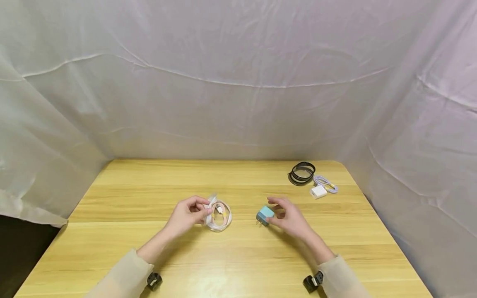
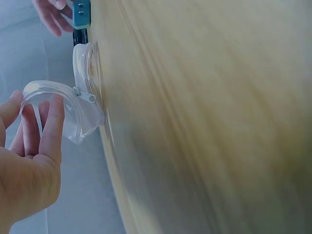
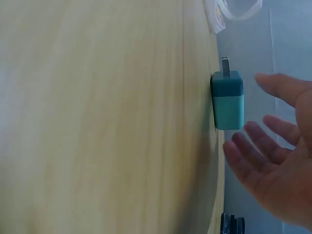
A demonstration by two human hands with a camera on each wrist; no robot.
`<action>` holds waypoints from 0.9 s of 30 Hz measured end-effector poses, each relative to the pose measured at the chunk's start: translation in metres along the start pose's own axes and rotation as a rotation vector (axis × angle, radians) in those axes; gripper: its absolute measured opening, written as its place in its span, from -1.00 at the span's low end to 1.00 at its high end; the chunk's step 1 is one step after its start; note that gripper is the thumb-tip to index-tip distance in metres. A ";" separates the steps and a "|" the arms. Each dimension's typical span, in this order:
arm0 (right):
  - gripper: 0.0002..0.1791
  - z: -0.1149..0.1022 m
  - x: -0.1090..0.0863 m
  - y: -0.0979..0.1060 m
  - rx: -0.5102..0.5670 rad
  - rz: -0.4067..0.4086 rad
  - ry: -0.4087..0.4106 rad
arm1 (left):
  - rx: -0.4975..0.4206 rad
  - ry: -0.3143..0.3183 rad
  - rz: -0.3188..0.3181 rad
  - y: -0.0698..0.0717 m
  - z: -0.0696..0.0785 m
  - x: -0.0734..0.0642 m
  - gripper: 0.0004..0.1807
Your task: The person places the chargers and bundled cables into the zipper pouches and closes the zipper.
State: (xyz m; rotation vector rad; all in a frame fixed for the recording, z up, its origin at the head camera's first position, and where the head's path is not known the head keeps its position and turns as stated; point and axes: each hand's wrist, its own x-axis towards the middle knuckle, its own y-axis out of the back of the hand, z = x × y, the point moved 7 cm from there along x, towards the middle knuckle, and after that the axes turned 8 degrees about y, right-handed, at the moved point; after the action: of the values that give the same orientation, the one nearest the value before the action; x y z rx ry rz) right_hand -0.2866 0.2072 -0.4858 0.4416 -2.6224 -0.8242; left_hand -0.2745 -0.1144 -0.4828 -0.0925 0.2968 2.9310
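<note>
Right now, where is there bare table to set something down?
Bare table lies left of the left hand, behind the clear pouch, and between the sleeves. A smaller gap parts pouch and blue charger. Crowded back right: black cable, lavender cable, white charger.

No lettering is legible; no numbers or signs either.

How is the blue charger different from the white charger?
The blue charger has two tones; the white charger looks plain. The blue charger shows metal prongs; the white charger shows none. The right hand is near the blue charger, away from the white charger. Both rest on the table.
</note>
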 end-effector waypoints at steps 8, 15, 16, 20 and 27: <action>-0.12 0.007 0.000 -0.007 -0.095 -0.096 -0.063 | 0.009 -0.010 -0.005 0.000 0.001 -0.001 -0.70; -0.21 0.011 -0.001 -0.009 -0.125 -0.098 -0.085 | 0.024 -0.011 -0.005 -0.002 0.000 -0.001 -0.71; -0.23 0.011 -0.001 -0.008 -0.128 -0.096 -0.083 | 0.023 -0.011 -0.006 -0.002 0.000 -0.001 -0.71; -0.27 0.011 0.000 -0.008 -0.122 -0.088 -0.089 | 0.019 -0.010 -0.009 -0.003 0.000 -0.001 -0.71; -0.34 0.009 -0.002 -0.007 -0.079 -0.083 -0.094 | 0.019 -0.010 -0.020 -0.003 0.000 -0.001 -0.69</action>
State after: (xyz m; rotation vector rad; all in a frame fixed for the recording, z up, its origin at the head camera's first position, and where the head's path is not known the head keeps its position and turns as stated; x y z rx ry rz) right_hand -0.2876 0.2070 -0.4970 0.5043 -2.6606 -0.9942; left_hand -0.2728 -0.1113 -0.4836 -0.0776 0.3202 2.9075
